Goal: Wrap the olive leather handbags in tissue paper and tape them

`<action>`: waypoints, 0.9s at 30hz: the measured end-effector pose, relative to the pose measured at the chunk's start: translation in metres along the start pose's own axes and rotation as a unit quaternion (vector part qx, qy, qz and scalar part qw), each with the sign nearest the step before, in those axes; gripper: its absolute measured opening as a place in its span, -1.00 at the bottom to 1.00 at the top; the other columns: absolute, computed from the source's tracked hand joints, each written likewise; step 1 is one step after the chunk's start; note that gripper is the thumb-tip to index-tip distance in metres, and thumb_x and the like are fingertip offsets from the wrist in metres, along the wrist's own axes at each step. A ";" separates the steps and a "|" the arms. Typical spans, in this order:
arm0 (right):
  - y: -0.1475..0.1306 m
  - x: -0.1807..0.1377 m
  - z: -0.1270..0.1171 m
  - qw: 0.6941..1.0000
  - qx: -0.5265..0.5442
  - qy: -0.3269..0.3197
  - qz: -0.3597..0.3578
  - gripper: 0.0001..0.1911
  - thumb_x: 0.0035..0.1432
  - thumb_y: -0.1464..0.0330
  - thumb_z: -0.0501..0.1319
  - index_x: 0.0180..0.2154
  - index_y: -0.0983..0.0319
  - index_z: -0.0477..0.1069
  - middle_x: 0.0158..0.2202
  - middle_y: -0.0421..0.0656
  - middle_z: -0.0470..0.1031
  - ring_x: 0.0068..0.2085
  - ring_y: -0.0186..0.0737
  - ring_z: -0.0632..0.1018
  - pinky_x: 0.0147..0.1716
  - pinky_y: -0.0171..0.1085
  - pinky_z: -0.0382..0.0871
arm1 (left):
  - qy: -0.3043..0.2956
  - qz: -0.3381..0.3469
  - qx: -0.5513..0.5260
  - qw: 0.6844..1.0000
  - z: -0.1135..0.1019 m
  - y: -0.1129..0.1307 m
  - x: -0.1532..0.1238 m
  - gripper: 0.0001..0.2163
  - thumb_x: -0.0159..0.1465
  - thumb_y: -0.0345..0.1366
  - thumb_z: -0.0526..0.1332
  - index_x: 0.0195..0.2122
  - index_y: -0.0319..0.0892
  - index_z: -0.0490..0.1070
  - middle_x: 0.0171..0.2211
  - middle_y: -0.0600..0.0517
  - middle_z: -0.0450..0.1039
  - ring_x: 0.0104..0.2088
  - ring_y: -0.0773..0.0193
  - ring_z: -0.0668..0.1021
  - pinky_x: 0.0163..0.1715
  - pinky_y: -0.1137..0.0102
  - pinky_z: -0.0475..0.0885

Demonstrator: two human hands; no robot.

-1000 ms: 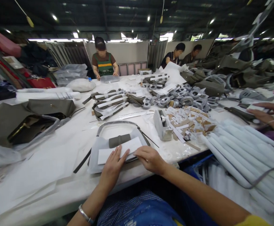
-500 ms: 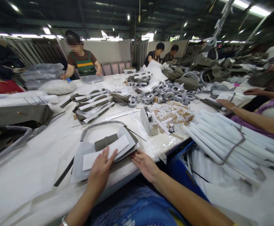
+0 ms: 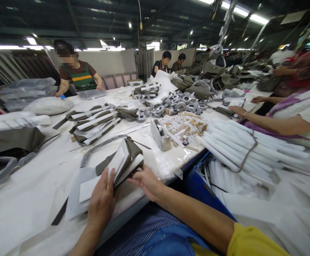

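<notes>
An olive handbag (image 3: 134,148) lies at the table's front edge, its right end tilted up. A folded white sheet (image 3: 119,156) rests across it, and a pale translucent sheet (image 3: 74,197) spreads underneath. Its wrapped handle (image 3: 101,143) arcs toward the back, and a dark strap (image 3: 59,213) sticks out at the left. My left hand (image 3: 101,199) lies over the white sheet with fingers stretched out and close together. At the bag's right lower edge, my right hand (image 3: 146,183) has its fingers closed on the edge; some fingertips are hidden behind it.
Behind the bag stands a tape dispenser (image 3: 160,137) beside a heap of paper scraps (image 3: 184,126). Wrapped strap bundles (image 3: 94,122) and grey rolls (image 3: 180,106) lie farther back. Bundled white tubes (image 3: 232,144) rest at right, above a blue bin (image 3: 200,185). Co-workers stand around the table.
The bag's right end has been raised and tilted. My right hand has gone from lying beside the bag to taking its edge. The camera view has swung right.
</notes>
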State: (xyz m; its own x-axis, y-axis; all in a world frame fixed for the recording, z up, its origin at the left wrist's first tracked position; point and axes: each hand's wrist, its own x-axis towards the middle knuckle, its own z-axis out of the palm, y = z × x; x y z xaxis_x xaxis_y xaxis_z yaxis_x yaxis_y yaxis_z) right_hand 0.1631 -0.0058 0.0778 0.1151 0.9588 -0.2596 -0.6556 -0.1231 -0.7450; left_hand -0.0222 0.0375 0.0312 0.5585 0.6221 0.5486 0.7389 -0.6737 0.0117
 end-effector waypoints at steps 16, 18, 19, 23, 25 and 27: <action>-0.074 0.029 -0.140 0.531 -0.817 0.092 -0.206 -0.72 0.33 0.34 0.13 -0.01 0.24 0.50 -0.07 0.06 0.53 0.02 0.06 0.45 0.03 -0.05 0.34 | 0.049 -0.106 0.011 0.993 -0.024 -0.016 0.012 -0.23 0.32 -0.32 0.20 0.43 -0.05 -0.28 0.35 -0.07 0.12 0.06 -0.03 0.54 -0.24 0.27 0.56; -0.077 0.030 -0.128 0.521 -0.822 0.099 -0.207 -0.72 0.35 0.31 0.10 -0.07 0.21 0.54 -0.13 0.05 0.55 -0.02 0.06 0.48 -0.01 -0.07 0.35 | 0.048 -0.108 0.011 0.993 -0.023 -0.016 0.011 -0.24 0.33 -0.34 0.19 0.43 -0.04 -0.27 0.35 -0.05 0.11 0.05 -0.02 0.54 -0.21 0.26 0.56; -0.079 0.028 -0.120 0.518 -0.822 0.104 -0.212 -0.71 0.37 0.29 0.08 -0.07 0.20 0.54 -0.14 0.04 0.55 -0.02 0.05 0.49 -0.02 -0.08 0.35 | 0.048 -0.111 0.012 0.993 -0.023 -0.017 0.011 -0.24 0.33 -0.34 0.19 0.43 -0.04 -0.27 0.36 -0.04 0.10 0.05 -0.02 0.54 -0.18 0.25 0.56; -0.079 0.012 -0.085 0.594 -0.783 0.039 -0.182 -0.66 0.37 0.21 0.08 0.06 0.12 0.48 -0.14 -0.07 0.60 -0.09 -0.08 0.57 -0.09 -0.21 0.38 | 0.055 -0.125 0.014 0.991 -0.023 -0.017 0.012 -0.26 0.35 -0.33 0.17 0.43 -0.03 -0.27 0.35 -0.02 0.11 0.05 0.00 0.55 -0.22 0.25 0.56; -0.073 0.005 -0.072 0.631 -0.765 -0.024 -0.128 -0.57 0.30 0.11 0.15 0.12 0.11 0.44 -0.18 -0.11 0.63 -0.14 -0.07 0.60 -0.15 -0.22 0.42 | 0.062 -0.130 0.015 0.989 -0.024 -0.017 0.013 -0.26 0.34 -0.34 0.17 0.43 -0.03 -0.27 0.34 -0.04 0.13 0.04 0.00 0.55 -0.27 0.27 0.56; -0.062 0.008 -0.063 0.628 -0.768 -0.034 -0.123 -0.45 0.25 0.04 0.19 0.17 0.16 0.40 -0.08 -0.04 0.60 -0.05 0.00 0.59 -0.08 -0.17 0.43 | 0.065 -0.133 0.010 0.989 -0.023 -0.018 0.014 -0.25 0.34 -0.35 0.18 0.43 -0.04 -0.27 0.34 -0.05 0.15 0.06 0.00 0.54 -0.23 0.27 0.56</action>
State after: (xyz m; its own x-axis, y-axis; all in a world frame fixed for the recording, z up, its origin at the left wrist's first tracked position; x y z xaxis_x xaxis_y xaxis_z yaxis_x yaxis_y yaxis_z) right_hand 0.2521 -0.0063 0.0831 0.0055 0.9995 -0.0320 0.8741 -0.0203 -0.4853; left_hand -0.0364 0.0489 0.0579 0.2903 0.7187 0.6318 0.8617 -0.4835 0.1539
